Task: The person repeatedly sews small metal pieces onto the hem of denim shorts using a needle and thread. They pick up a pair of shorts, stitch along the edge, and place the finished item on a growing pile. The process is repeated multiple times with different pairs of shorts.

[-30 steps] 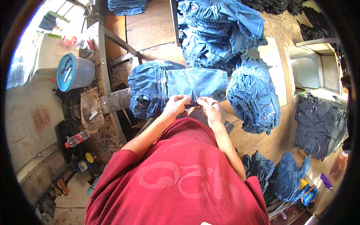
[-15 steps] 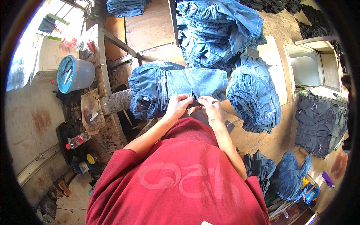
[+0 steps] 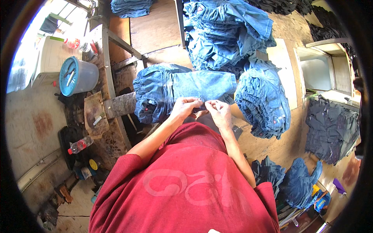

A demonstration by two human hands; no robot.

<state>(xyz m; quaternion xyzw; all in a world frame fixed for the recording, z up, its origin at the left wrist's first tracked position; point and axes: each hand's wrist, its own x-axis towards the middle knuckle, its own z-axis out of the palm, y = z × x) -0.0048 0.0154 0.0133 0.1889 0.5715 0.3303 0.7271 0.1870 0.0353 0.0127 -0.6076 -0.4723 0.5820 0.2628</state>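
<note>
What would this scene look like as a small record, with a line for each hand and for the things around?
Left hand: fingertips pinched together by the near edge of the folded blue garments
Right hand: also pinched, close beside the left
Between fingertips: too small to tell
Right of the garments: another blue pile
Beyond: taller blue stack
Far right: dark garments
Far left: bucket with blue top, bottle

Over there, a denim pile [image 3: 180, 85] lies across a scuffed grey plank [image 3: 119, 105], whose left end juts out from underneath it.
</note>
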